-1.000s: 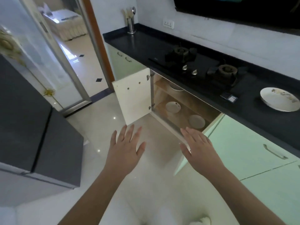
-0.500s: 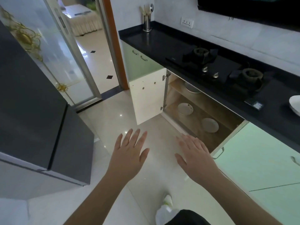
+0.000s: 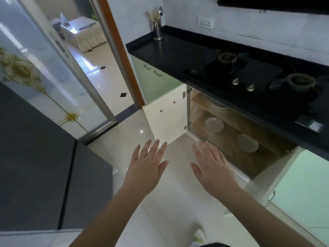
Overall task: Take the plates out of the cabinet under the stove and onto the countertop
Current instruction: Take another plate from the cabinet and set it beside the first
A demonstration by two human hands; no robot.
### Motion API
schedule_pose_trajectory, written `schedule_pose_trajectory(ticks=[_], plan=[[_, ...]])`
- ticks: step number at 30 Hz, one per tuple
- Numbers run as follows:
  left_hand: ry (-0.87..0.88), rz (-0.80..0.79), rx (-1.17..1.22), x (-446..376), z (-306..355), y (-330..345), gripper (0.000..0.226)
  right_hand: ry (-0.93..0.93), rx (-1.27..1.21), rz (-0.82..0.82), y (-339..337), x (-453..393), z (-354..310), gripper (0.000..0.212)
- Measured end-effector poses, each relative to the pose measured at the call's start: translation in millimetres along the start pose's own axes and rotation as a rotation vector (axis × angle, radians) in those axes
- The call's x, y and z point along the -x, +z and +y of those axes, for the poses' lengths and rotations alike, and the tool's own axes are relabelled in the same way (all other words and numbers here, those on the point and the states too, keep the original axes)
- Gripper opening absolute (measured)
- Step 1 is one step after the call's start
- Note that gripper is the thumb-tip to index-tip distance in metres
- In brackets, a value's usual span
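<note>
Both hands, left hand (image 3: 146,164) and right hand (image 3: 211,166), are flat and hold nothing. Two plates (image 3: 214,124) sit in the open cabinet (image 3: 201,111) past the right hand.

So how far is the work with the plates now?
Done: the cabinet door stands open. In hand: nothing; the left hand and right hand are open in front of it. Left: two plates lie on the bottom shelf, and another dish shows partly on the upper shelf.
</note>
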State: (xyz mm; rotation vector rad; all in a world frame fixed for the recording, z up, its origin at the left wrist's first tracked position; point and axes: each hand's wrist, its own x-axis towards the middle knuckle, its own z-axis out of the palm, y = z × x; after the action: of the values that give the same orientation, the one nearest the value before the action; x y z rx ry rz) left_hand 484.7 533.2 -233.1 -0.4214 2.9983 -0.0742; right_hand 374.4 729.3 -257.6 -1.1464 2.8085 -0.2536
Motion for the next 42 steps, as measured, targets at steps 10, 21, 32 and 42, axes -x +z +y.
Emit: schedule_pose_trajectory(ticks=[10,21,32,42], plan=[[-0.003,0.008,0.073,-72,-42,5,0.064,0.104,0.052,0.018,-6,-74,1,0.059],[0.230,0.120,0.059,-204,-140,6,0.067,0.325,0.095,0.048,8,-198,-43,0.063],[0.537,0.137,0.160,-315,-140,7,0.057,0.580,0.085,0.088,-2,-226,-55,0.061],[0.656,0.145,0.175,-378,-86,9,0.052,0.684,-0.022,0.113,4,-249,-8,0.057]])
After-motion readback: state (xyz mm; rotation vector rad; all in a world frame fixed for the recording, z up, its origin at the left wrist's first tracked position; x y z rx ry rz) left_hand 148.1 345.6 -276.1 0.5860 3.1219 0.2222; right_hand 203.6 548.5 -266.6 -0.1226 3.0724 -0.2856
